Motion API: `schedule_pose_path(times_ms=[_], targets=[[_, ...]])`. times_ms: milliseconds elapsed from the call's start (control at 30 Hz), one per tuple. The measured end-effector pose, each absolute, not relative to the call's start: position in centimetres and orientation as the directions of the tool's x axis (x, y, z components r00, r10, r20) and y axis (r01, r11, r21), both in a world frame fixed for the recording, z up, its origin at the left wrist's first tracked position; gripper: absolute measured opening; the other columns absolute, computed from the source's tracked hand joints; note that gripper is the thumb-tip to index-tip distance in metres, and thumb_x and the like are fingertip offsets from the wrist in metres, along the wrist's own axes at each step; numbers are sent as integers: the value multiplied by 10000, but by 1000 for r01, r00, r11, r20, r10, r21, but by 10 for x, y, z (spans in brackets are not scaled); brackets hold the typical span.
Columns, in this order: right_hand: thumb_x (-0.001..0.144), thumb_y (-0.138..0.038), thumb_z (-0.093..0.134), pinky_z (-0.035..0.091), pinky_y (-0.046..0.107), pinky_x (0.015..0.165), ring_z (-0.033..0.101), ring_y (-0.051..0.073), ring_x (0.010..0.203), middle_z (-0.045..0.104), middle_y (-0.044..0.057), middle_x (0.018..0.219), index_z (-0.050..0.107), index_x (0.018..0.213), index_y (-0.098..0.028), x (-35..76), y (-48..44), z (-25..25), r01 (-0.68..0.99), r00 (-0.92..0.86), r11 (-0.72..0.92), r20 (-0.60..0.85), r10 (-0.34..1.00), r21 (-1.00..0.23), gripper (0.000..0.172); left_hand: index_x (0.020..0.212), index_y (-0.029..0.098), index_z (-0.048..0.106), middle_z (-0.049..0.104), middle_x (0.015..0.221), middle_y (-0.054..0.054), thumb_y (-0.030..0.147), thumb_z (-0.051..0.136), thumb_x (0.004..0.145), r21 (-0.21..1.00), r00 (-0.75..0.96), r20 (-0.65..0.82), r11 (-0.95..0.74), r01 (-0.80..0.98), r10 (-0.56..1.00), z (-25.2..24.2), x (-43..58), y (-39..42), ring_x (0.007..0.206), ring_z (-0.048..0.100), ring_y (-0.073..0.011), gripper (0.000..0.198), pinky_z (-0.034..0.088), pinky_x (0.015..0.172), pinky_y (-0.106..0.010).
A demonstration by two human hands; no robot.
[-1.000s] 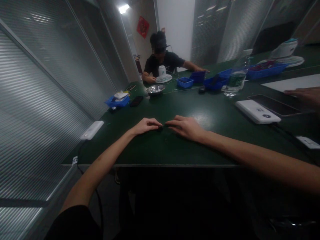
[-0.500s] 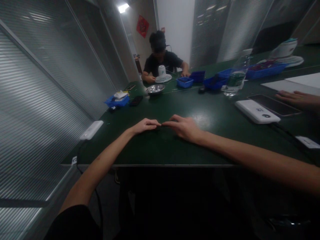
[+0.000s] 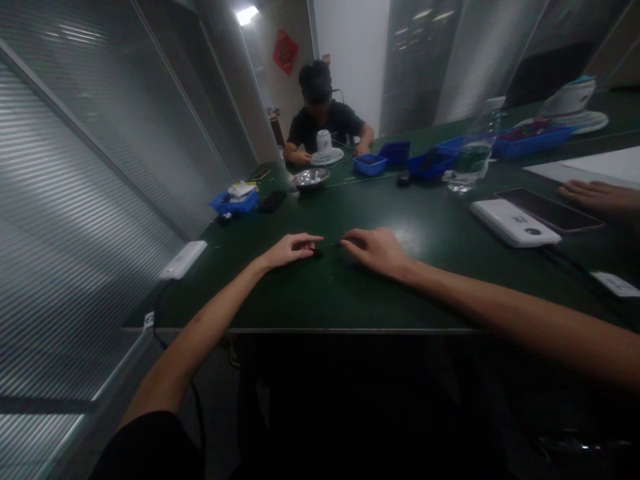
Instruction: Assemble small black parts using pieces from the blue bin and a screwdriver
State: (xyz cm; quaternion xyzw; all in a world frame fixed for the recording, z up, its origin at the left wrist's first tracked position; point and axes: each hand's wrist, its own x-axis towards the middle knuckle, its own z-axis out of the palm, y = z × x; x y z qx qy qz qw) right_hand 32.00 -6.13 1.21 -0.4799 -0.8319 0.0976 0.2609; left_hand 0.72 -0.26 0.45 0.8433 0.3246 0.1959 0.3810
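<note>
My left hand (image 3: 293, 249) pinches 1 small dark piece (image 3: 317, 253) on the table (image 3: 440, 273); my right hand (image 3: 376, 250) curls just beside it, grip unclear. I'd plant both wrists, fingertips low.

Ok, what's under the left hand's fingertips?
A small dark piece on the green table, at the fingertips of the left hand; a thin line runs from it toward the right hand. Fingers cover part of it.
</note>
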Motion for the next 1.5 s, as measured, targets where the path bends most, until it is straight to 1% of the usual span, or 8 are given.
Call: schedule_pose_path(times_ms=[167, 367, 533, 700, 867, 1000, 1133, 1500], targets=[[1073, -515, 500, 432, 314, 641, 659, 198, 682, 767, 54, 814, 772, 1260, -234, 326, -57, 11, 775, -374, 473, 301, 877, -418, 433, 1494, 205, 636, 676, 1121, -78, 394, 720, 965, 726, 665, 106, -514, 456, 739, 4, -7, 4, 1005, 619, -216, 568, 475, 912, -348], [1074, -514, 500, 459, 319, 650, 665, 200, 687, 768, 61, 813, 774, 1244, -232, 326, -60, 13, 775, -398, 494, 302, 866, -395, 429, 1152, 192, 786, 692, 1224, -115, 408, 689, 976, 636, 662, 176, -598, 488, 728, 8, -12, 1, 1171, 622, -282, 295, 474, 1073, -446], [1077, -506, 499, 469, 312, 644, 680, 203, 710, 787, 73, 866, 770, 1255, -222, 325, -62, 17, 777, -396, 483, 285, 873, -403, 431, 1253, 217, 730, 672, 1412, -114, 320, 593, 1045, 578, 716, 253, -696, 427, 650, 7, 13, -14, 1374, 554, -279, 270, 394, 1191, -479], [1076, -514, 492, 469, 319, 650, 679, 205, 698, 789, 71, 859, 772, 1251, -221, 325, -61, 16, 783, -396, 486, 292, 871, -388, 442, 1326, 232, 694, 674, 1441, -93, 315, 562, 1062, 455, 713, 233, -722, 520, 661, 3, 7, -4, 1389, 566, -270, 307, 339, 1222, -497], [1075, -508, 499, 457, 312, 622, 670, 201, 678, 774, 66, 827, 771, 1248, -222, 327, -61, 14, 771, -407, 498, 294, 865, -396, 431, 1363, 222, 692, 691, 1408, -96, 355, 552, 1058, 325, 503, 197, -540, 776, 842, 5, -61, 25, 1308, 623, -288, 361, 415, 1162, -453], [1073, -506, 505, 472, 318, 638, 672, 204, 685, 773, 70, 827, 769, 1260, -217, 327, -63, 16, 769, -414, 498, 280, 866, -401, 434, 1308, 219, 730, 737, 1302, -110, 299, 597, 1016, 254, 178, 165, -216, 943, 970, 8, -118, 35, 1184, 683, -305, 330, 476, 1080, -413], [1078, -496, 507, 478, 306, 643, 681, 198, 707, 782, 70, 872, 763, 1273, -212, 326, -64, 18, 769, -421, 500, 274, 865, -399, 429, 1271, 237, 749, 759, 1222, -115, 284, 623, 981, 194, -78, 165, 45, 980, 983, 9, -152, 38, 1132, 703, -319, 320, 520, 995, -384], [1080, -490, 509, 494, 312, 645, 696, 206, 731, 790, 82, 905, 763, 1272, -208, 326, -63, 17, 762, -427, 506, 274, 862, -404, 425, 1046, 216, 792, 790, 1094, -109, 209, 721, 809, 329, -335, 177, 265, 906, 925, 9, -192, 45, 1067, 724, -316, 247, 552, 966, -381]])
